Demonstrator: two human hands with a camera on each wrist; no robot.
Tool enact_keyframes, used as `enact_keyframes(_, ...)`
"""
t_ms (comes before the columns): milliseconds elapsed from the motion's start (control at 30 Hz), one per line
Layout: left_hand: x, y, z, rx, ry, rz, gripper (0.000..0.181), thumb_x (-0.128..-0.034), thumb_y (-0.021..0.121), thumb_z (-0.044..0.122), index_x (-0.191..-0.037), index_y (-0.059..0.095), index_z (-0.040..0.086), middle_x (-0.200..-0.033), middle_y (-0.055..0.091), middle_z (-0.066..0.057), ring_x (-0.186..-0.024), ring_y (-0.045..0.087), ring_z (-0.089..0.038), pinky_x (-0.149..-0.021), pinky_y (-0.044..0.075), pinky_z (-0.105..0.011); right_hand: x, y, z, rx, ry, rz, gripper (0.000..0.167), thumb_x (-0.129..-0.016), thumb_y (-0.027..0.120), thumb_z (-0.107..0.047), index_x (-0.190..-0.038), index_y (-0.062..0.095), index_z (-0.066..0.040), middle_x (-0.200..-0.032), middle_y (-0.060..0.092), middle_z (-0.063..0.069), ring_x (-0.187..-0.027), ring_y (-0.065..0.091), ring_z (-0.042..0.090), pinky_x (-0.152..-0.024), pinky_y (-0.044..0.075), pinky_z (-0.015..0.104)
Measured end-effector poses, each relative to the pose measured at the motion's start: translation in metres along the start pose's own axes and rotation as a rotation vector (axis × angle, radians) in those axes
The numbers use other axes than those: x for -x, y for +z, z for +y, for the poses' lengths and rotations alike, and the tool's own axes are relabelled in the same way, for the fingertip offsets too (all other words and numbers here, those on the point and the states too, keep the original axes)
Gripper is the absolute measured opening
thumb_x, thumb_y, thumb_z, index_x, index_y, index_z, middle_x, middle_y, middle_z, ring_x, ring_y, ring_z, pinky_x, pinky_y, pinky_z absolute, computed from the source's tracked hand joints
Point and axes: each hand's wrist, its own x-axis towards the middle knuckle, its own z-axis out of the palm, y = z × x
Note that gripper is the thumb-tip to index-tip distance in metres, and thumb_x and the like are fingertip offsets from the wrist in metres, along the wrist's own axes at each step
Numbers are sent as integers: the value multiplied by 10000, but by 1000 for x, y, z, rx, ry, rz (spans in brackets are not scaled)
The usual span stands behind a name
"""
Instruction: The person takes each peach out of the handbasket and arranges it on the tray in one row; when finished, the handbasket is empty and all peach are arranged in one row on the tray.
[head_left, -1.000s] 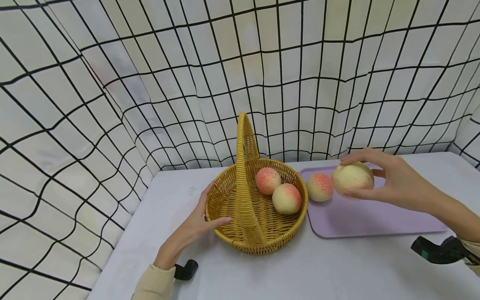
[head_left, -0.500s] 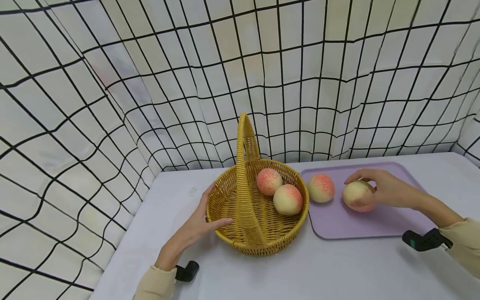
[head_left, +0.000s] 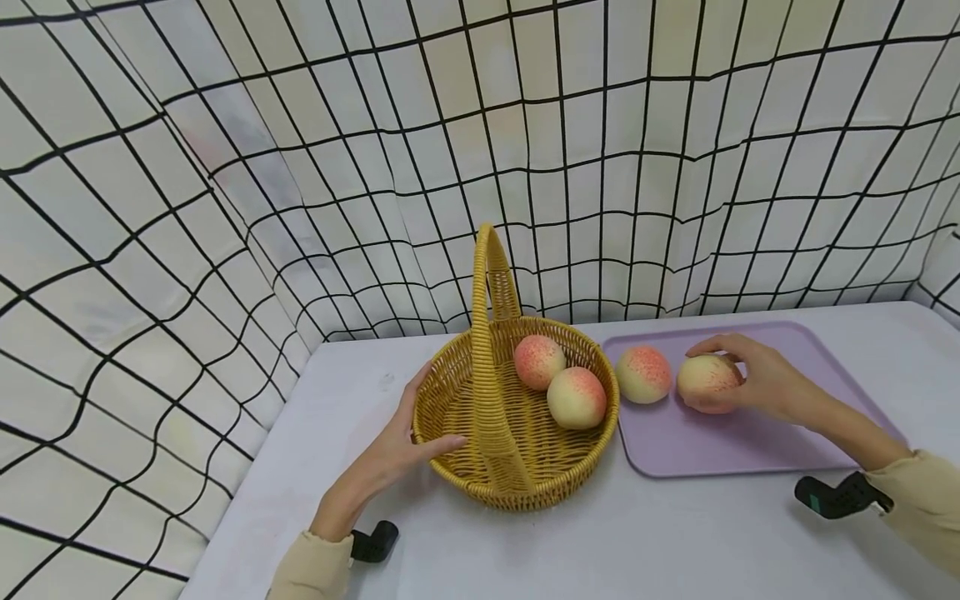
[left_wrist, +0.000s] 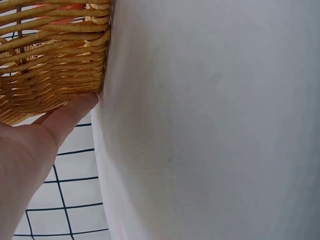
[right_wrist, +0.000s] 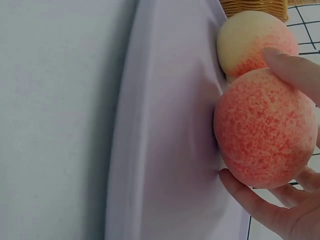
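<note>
A round yellow wicker basket point(head_left: 558, 477) with a tall arched handle stands on the white table; two peaches, one point(head_left: 539, 362) behind the other point(head_left: 577, 398), lie in its right half. At its left side my left hand point(head_left: 393, 442) holds the basket, thumb across the rim and other fingers along the outer wall. On the lilac tray point(head_left: 780, 446), my right hand point(head_left: 757, 379) grips a peach point(right_wrist: 265, 127) between thumb and fingers, low over the tray surface. Another peach point(head_left: 643, 375) sits just left of it, near the basket.
Behind the table rises a white cloth wall with a black grid net point(head_left: 570, 183), which also closes off the left. The tray lies against the basket's right side. Black wrist cameras point(head_left: 843, 496) are strapped below both wrists.
My right hand has lowered its peach from above the tray down to it, then shifted slightly left towards the other peach. The left hand and basket stay put.
</note>
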Motion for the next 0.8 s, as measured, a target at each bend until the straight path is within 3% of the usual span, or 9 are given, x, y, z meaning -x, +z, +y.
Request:
enact_keyframes(200,0,0,-1,-3,1,1,1137,-887,831,400,-1688,28,315,-1744,96,-126,-1588,132,-411,-1239,133,-650,2,1,-2,34,-31,-7,590,-700,992,-207,-1205,708,-97,-1248,686,95,-1060,552,125,-857,497,320)
enact_keyframes(300,0,0,-2,-8,8,-1,1138,-891,826,396,-1690,22,298,-1744,86,-136,-1589,115,-418,-1238,122,-653,1,-3,-3,61,-64,-9,586,-691,991,-181,-1197,708,-91,-1229,699,86,-1077,549,121,-885,496,409)
enact_keyframes(567,0,1,-3,7,-4,-1,1141,-883,836,397,-1685,27,321,-1748,80,-103,-1596,111,-382,-1249,111,-629,-1,-10,-7,81,-71,-16,598,-710,970,-139,-1229,686,-46,-1242,680,173,-1128,617,420,-918,487,594)
enact_keyframes(667,-1,1,-3,7,-1,-3,1141,-882,836,399,-1685,29,326,-1746,88,-102,-1593,125,-382,-1249,121,-631,0,-9,-6,77,-78,9,606,-712,969,-126,-1238,681,-39,-1247,672,188,-1120,623,427,-875,525,483)
enact_keyframes(800,-1,1,-2,8,2,-5,1139,-882,837,399,-1685,33,326,-1746,91,-97,-1592,130,-382,-1249,124,-630,2,-5,-1,13,-43,39,642,-723,966,-101,-1280,661,-8,-1268,657,196,-1117,637,309,-826,513,187)
